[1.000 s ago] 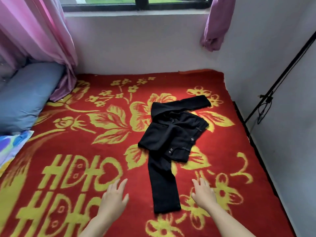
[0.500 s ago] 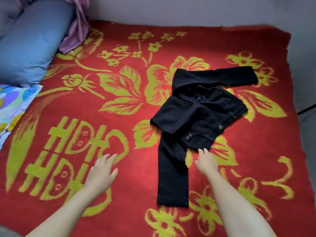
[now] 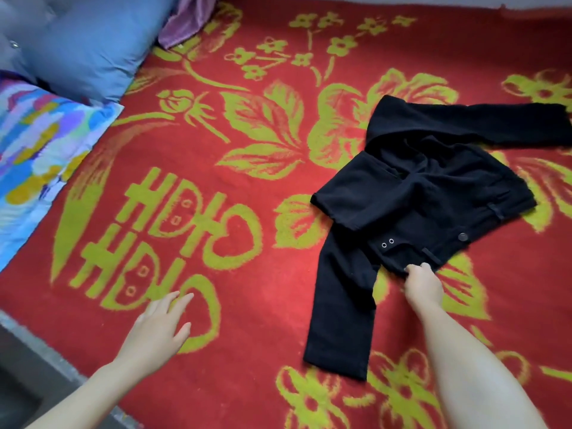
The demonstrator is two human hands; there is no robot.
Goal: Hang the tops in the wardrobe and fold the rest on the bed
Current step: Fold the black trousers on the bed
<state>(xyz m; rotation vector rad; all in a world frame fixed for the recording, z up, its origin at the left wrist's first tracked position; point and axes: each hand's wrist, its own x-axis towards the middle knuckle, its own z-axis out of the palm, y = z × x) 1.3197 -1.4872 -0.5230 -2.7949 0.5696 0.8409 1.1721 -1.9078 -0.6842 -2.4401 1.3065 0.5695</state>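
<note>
**Q:** What occupies the left of the scene?

**A:** A pillow (image 3: 86, 48) lies at the far left corner of the bed (image 3: 263, 305), well apart from the work. Nearer the person, the left hand (image 3: 158, 329) is spread above the red cover with its fingers straight. It holds nothing and is probably waiting to smooth cloth or take a second hold.

**Q:** Where is the garment?

**A:** The trousers (image 3: 418, 212) lie rumpled right of centre. One leg points toward the person, the other runs off to the right, and the waist is bunched between them. As they are not a top, they are to be folded here.

**Q:** And the right hand (image 3: 422, 284)?

**A:** Its fingers curl onto the near edge of the waistband, apparently pinching it. A hold there would let the waist be drawn flat before the legs are aligned.
</note>
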